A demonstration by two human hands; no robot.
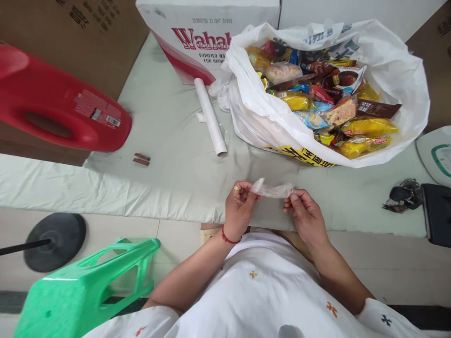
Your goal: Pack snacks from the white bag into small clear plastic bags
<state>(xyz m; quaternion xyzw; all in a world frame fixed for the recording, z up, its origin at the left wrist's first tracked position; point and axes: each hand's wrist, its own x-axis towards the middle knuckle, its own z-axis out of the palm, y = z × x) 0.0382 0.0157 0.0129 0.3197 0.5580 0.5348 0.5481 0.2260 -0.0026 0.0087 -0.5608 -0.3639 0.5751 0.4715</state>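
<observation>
A crumpled strip of clear plastic film [273,189] is stretched between my two hands, just above the front edge of the covered table. My left hand [241,199] pinches its left end; a ring and a red bracelet show on that side. The right end is pinched by the thumb and fingers of my right hand [303,206]. Beyond the hands stands a white plastic bag [246,110], wide open at the top and full of packaged snacks [317,101]. A white tube-shaped roll [210,117] lies to the bag's left, beside some crumpled clear film [221,94].
A printed carton [186,28] stands at the back. On the left are a red jug [63,103] and two small brown strips [141,159]. Dark tangled items [401,195] and a black object [437,213] lie right. A green stool [59,295] stands on the floor.
</observation>
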